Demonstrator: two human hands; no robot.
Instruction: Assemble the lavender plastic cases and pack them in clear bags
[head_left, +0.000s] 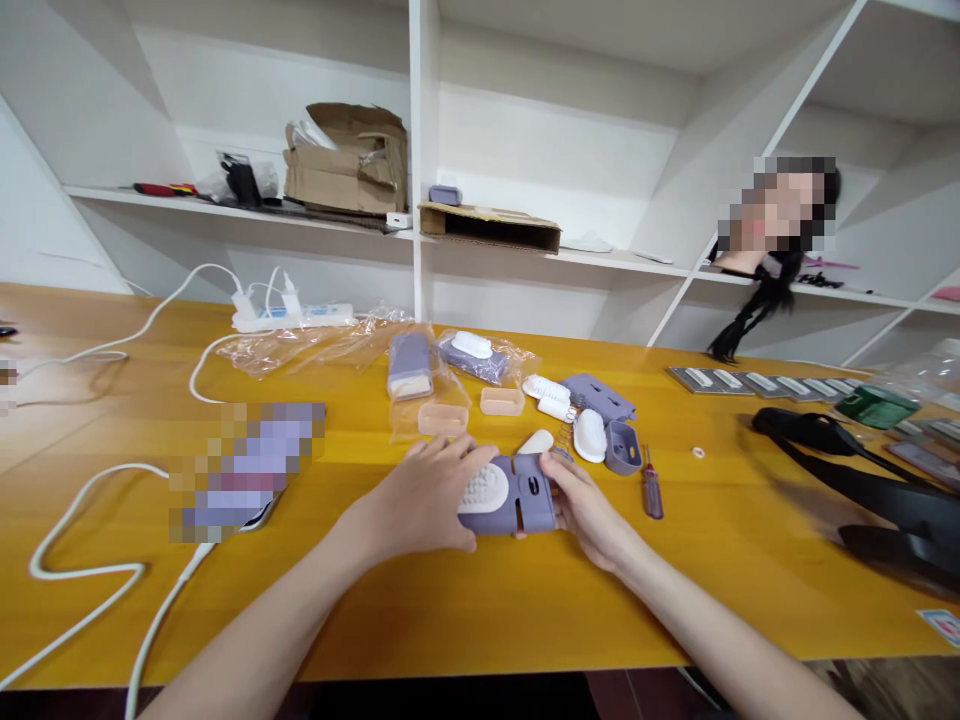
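Above the front part of the table, I hold a purple plastic casing [534, 495] with slots in its face. A white oval brush head [484, 488] with short bristles sits against its left part. My left hand [435, 495] is wrapped over the left end of the casing and the brush head, hiding part of both. My right hand [585, 505] grips the casing's right edge, thumb on top. Just beyond lie a white rounded piece [538, 441], a metal spring [562, 443], a white oval cap [590, 436] and a purple cup [623, 447].
A small screwdriver [652, 490] lies to the right. Behind are another slotted purple casing [600, 397], a white bristled piece [547, 389], pale orange trays [501, 401] and bagged purple units [411, 365]. A phone [251, 470] with a cable lies left; a black strap-like object [847, 470] is right.
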